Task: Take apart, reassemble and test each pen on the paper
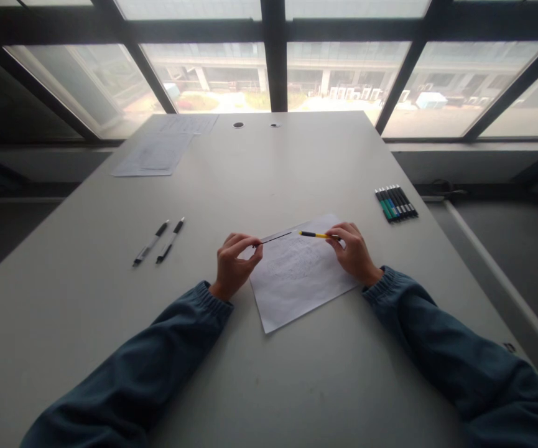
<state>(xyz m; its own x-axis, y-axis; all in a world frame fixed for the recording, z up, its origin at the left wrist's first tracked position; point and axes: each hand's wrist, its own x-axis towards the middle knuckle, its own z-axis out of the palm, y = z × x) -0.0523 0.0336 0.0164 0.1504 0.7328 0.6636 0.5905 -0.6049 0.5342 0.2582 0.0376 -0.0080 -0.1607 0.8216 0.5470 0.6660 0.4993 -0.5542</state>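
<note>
Pinch of left hand [237,260] on thin black rod [275,238], aimed rightward across gap at yellow-and-black barrel [313,234] pinched in right hand [351,251]

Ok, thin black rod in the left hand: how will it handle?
The thin black rod looks fairly stiff: pinched near one end by the left hand, it shows no obvious sag. So slender, it's probably light. Straight and narrow, it might roll if pushed.

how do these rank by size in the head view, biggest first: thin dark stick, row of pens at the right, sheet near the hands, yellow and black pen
1. Sheet
2. Row of pens
3. Yellow and black pen
4. Thin dark stick: much thinner, though their visible lengths look alike
</note>
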